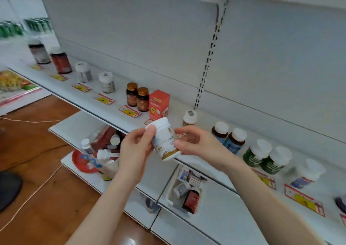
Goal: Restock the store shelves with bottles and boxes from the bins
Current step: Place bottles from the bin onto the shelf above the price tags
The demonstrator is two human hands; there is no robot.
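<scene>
1. Head view: the shelf (112, 108) has a front edge running from upper left to lower right. Bare room lies between the red box (159, 103) and the lone bottle (189, 117), and behind the rows up to the back panel (149, 38)
2. The white bottle (164, 141) is held tilted in the air over that edge, in front of the gap, cap up and left
3. The left hand (134, 151) grips the cap end, thumb curled over the front. The right hand (198, 143) pinches the lower side between thumb and curled fingers
4. Standing on the shelf: two dark bottles (60, 60), two grey bottles (107, 82), two amber bottles (142, 99), one red box, the lone bottle, two blue bottles (235, 140), two green bottles (274, 160), one pale bottle (307, 172)
5. Lower down sit two bins, a red bin (78, 162) and a white bin (169, 188), both holding bottles and boxes
</scene>
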